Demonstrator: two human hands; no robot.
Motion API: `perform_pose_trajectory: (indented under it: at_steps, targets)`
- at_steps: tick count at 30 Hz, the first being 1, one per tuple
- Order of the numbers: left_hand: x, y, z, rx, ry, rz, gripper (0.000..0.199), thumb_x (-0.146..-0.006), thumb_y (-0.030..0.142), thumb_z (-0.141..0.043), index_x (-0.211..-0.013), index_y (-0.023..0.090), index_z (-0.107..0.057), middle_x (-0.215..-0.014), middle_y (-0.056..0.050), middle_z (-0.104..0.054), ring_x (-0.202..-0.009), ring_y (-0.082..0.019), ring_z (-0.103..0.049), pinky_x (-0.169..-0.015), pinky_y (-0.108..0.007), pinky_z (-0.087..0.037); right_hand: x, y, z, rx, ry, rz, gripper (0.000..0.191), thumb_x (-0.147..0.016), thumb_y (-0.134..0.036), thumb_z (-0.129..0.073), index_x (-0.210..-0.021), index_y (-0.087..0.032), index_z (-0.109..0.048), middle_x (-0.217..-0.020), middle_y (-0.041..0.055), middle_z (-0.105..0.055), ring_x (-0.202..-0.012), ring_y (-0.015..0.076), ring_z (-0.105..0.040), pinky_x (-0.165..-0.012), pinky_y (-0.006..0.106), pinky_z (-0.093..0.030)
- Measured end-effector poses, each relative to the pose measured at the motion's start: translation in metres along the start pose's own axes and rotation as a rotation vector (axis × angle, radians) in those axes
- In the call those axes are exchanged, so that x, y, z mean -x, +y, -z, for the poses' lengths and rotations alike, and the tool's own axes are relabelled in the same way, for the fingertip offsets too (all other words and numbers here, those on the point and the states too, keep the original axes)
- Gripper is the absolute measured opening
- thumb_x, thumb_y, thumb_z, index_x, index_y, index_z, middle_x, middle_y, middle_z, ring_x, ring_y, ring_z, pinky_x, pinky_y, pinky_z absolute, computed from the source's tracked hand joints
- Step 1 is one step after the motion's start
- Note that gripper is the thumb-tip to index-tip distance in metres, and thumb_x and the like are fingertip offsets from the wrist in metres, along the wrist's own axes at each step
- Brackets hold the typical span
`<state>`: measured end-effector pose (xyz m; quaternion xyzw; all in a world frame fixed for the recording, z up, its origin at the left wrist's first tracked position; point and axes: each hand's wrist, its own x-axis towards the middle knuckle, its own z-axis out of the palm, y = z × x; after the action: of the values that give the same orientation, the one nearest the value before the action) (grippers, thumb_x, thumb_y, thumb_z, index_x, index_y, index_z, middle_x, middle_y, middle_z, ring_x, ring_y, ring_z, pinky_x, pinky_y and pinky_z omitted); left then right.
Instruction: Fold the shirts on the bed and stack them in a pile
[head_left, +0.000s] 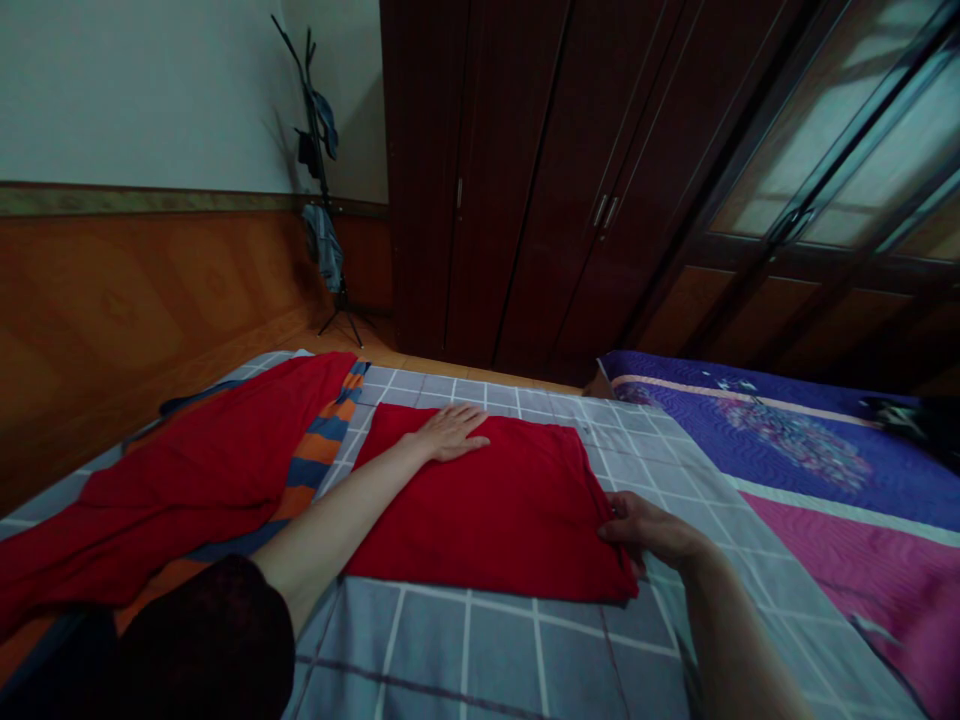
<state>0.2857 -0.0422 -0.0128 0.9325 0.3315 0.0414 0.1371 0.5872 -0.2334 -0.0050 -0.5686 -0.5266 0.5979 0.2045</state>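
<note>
A red cloth (487, 510), folded into a rough rectangle, lies on a grey bedsheet with white checked lines (427, 640). My left hand (450, 433) rests flat on its upper left part, fingers spread and pointing right. At the cloth's right edge, my right hand (637, 525) pinches the red fabric between thumb and fingers. To the left, another red garment (202, 450) lies loosely spread over an orange and blue striped cloth (319, 450).
A second bed with a purple and pink cover (780, 430) stands at the right. Behind are a dark wooden wardrobe (525, 180) and a coat stand (319, 170) with items hanging on it. Glazed doors (825, 160) are at the upper right.
</note>
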Motion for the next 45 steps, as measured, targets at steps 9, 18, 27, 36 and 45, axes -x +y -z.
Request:
perform_pose_trajectory:
  at_steps: [9,18,27,36,45]
  targets:
    - [0.076,-0.038,0.004,-0.095,0.027,0.008,0.065,-0.092,0.060,-0.029,-0.147,0.027,-0.021,-0.155,-0.003,-0.015,-0.143,-0.021,-0.008,-0.114,-0.040,-0.005,0.000,0.001,0.001,-0.012,0.006,-0.018,0.042,-0.062,-0.041,-0.070,-0.090,-0.012,-0.059,-0.054,0.0014,-0.064,-0.037,0.0115,-0.055,-0.034,0.018,-0.039]
    - [0.151,-0.030,0.008,-0.055,-0.018,0.040,0.066,-0.089,0.061,-0.037,-0.146,0.031,-0.021,-0.155,-0.005,-0.011,-0.142,-0.026,-0.008,-0.113,-0.046,-0.013,-0.002,0.007,0.003,0.001,0.030,-0.030,0.040,-0.064,-0.045,-0.071,-0.084,-0.012,-0.059,-0.055,0.0021,-0.063,-0.037,0.0111,-0.054,-0.035,0.018,-0.038]
    - [0.191,-0.044,-0.003,0.014,0.075,0.134,0.066,-0.089,0.057,-0.040,-0.146,0.029,-0.023,-0.155,-0.005,-0.015,-0.142,-0.029,-0.007,-0.113,-0.051,-0.012,0.003,0.006,-0.005,0.015,0.168,-0.044,0.045,-0.067,-0.051,-0.070,-0.088,-0.013,-0.058,-0.054,-0.0023,-0.058,-0.037,0.0082,-0.046,-0.036,0.020,-0.032]
    - [0.192,-0.051,0.001,0.512,0.372,0.158,0.064,-0.089,0.047,-0.044,-0.143,0.016,-0.030,-0.147,-0.013,-0.035,-0.136,-0.024,-0.031,-0.112,-0.042,-0.025,0.023,-0.023,-0.062,-0.083,0.653,-0.133,0.052,-0.057,-0.044,-0.077,-0.099,-0.020,-0.058,-0.082,0.0061,-0.071,-0.081,0.0266,-0.067,-0.069,0.033,-0.053]
    - [0.190,-0.060,0.012,1.258,0.462,0.328,0.058,-0.081,0.040,-0.054,-0.130,0.013,-0.041,-0.121,-0.017,-0.056,-0.107,-0.023,-0.058,-0.090,-0.038,-0.047,-0.016,-0.098,-0.091,-0.142,0.812,-0.085,0.044,-0.054,-0.030,-0.070,-0.095,-0.017,-0.064,-0.070,0.0073,-0.069,-0.057,0.0227,-0.064,-0.048,0.030,-0.048]
